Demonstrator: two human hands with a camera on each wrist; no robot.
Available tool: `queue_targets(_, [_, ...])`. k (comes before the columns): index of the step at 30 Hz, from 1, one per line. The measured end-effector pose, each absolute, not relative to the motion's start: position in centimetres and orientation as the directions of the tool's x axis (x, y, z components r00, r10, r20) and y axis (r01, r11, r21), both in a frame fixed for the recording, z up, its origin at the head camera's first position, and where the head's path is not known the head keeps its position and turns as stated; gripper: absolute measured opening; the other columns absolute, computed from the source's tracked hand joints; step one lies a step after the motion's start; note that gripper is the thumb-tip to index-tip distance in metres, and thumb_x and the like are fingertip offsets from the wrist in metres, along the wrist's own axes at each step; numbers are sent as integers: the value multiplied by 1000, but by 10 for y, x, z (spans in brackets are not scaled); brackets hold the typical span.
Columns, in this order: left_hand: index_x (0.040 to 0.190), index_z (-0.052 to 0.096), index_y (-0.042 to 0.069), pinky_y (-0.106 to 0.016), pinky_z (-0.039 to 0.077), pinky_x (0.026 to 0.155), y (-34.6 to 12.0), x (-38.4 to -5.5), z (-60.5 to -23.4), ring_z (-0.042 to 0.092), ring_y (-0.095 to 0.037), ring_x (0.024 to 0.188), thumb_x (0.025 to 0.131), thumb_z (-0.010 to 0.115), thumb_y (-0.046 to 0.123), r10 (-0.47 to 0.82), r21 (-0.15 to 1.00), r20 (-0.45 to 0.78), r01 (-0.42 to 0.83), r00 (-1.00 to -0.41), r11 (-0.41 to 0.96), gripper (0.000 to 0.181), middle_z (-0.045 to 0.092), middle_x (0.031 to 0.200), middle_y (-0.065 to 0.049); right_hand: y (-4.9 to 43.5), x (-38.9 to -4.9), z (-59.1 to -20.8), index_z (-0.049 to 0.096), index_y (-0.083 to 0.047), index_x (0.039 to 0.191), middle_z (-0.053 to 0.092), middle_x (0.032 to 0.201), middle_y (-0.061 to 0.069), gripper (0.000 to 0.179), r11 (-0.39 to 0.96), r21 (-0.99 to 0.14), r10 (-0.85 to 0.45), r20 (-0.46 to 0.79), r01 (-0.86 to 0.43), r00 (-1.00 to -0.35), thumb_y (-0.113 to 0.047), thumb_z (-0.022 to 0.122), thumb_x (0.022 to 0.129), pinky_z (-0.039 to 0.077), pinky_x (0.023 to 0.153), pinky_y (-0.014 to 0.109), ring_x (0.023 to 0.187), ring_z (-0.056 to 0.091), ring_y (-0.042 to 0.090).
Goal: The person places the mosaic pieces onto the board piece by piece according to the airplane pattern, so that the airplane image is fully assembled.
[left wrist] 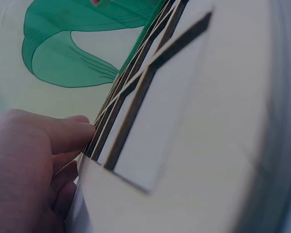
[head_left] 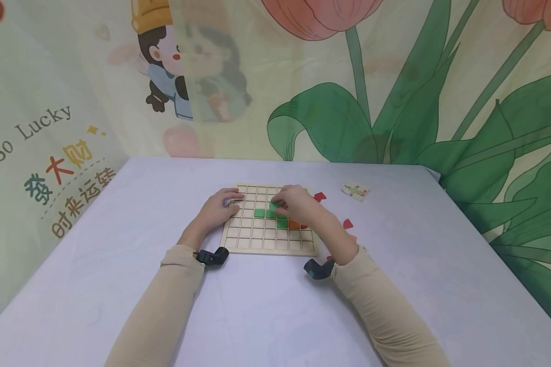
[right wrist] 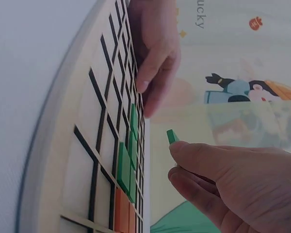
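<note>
A wooden grid board point(head_left: 257, 245) lies flat on the white table. At its left edge is my left hand point(head_left: 215, 208), thumb and fingers spread with the tips resting on the rim. My right hand point(head_left: 299, 205) is over the right half of the board, pinching a small green tile point(right wrist: 171, 136) between thumb and fingers. In the right wrist view that tile stands apart from the grid. Below it, several green tiles point(head_left: 259, 213) sit in the cells in a stepped row. An orange tile point(head_left: 294, 224) adjoins them, with a bit of red beside it, partly hidden by the right arm.
To the right of the board lie loose red pieces point(head_left: 347, 224) and an orange one point(head_left: 352, 238), partly behind the right forearm. A patterned card-like piece point(head_left: 355, 191) is farther back on the right. A printed curtain point(head_left: 239, 137) hangs behind the table.
</note>
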State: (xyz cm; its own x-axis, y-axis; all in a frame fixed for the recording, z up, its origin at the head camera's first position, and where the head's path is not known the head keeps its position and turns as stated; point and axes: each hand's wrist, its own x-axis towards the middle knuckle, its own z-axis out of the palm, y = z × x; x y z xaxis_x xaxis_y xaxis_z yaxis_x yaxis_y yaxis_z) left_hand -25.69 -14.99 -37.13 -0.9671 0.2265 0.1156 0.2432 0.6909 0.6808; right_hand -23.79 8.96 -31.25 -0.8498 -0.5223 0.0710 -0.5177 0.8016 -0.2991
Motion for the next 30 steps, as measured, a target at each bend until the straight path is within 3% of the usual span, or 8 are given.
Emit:
queue_targets(17, [128,59,10,-51,19,118,-149,-258,-370,28,-32,142,91,56,18,232,675,130,257,-964,692,38,40,149,-10,83,-235,-320,70,-10,114,68,101,3,31,765,-257,-591,82,-590,-802,-16,73,83,53,73,19,82,60,12])
queue_targets(23, [128,59,10,-50,19,119,-150,-258,-371,28,-32,143,91,56,18,230,675,123,252,-965,693,38,40,149,-10,82,-235,-322,71,-11,112,68,103,2,30,765,-241,-602,64,-598,-796,-17,74,83,53,77,21,87,59,12])
queue_targets(30, [128,59,9,-51,19,118,-150,-257,-371,29,-33,142,91,56,18,230,672,125,253,-965,696,38,40,149,-11,80,-234,-323,72,-16,110,69,102,-3,30,812,-218,-563,-51,-541,-825,-24,76,81,53,86,23,90,59,10])
